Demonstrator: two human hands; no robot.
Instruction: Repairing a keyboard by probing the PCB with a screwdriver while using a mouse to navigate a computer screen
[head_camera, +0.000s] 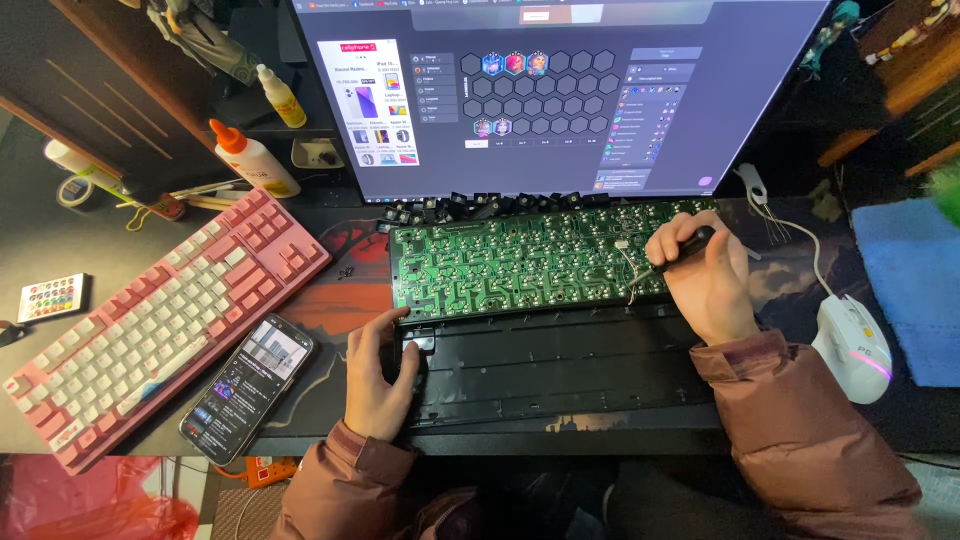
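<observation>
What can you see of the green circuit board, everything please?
The green circuit board is a long rectangular keyboard board, lying flat with its solder side up: pale traces and rows of shiny solder points. It rests over the back edge of an opened black keyboard case, in front of the monitor, with loose black keycaps behind it. The left hand touches its lower left corner. The right hand holds a dark pen-like tool at its right end, beside thin pale wires.

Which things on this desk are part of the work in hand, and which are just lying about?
In hand: green circuit board, black keyboard case, dark-handled tool in the right hand, left hand on the case edge, loose black keycaps.

Lying about: pink keyboard, phone, white mouse, glue bottles, small remote.
</observation>
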